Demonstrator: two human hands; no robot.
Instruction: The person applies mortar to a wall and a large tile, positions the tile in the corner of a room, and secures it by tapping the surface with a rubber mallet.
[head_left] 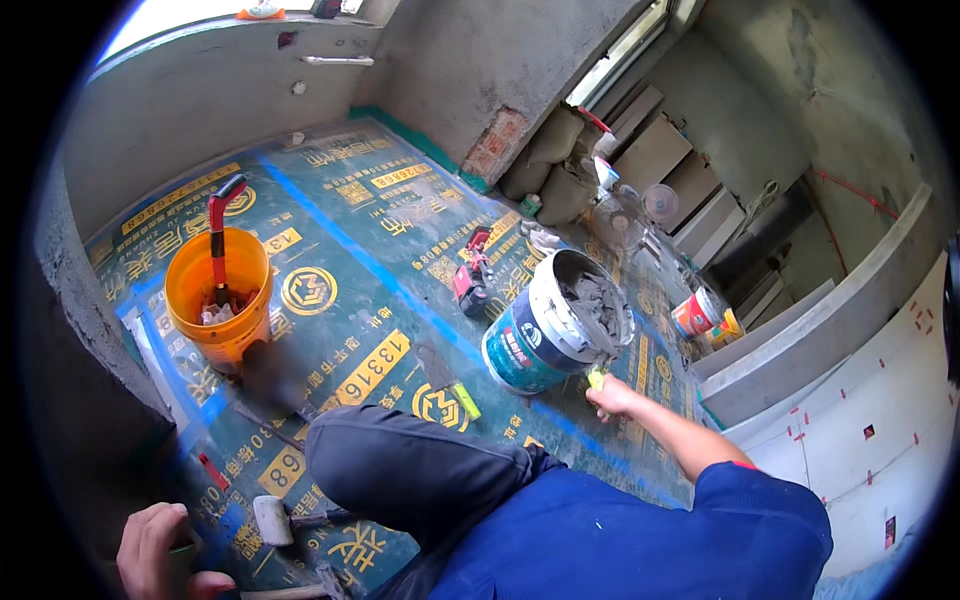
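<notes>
My right hand (610,397) grips the yellow-green handle (597,379) of a trowel at the near rim of a white and teal bucket (530,345). The trowel's blade is hard to make out against the grey mortar (597,305) that fills the bucket and coats its rim. The bucket leans to the right. At the lower left edge, my left hand (155,550) has its fingers curled and its thumb apart, around something dark and greenish that I cannot make out. A second trowel (465,398) with a yellow-green handle lies on the floor left of the bucket.
An orange bucket (215,300) holds a red and black handled tool (218,235). A mallet (273,521) lies near my leg. Red and black tools (472,280) sit behind the mortar bucket. Small buckets (697,312) and boards (655,155) stand beyond, beside a low wall (830,315).
</notes>
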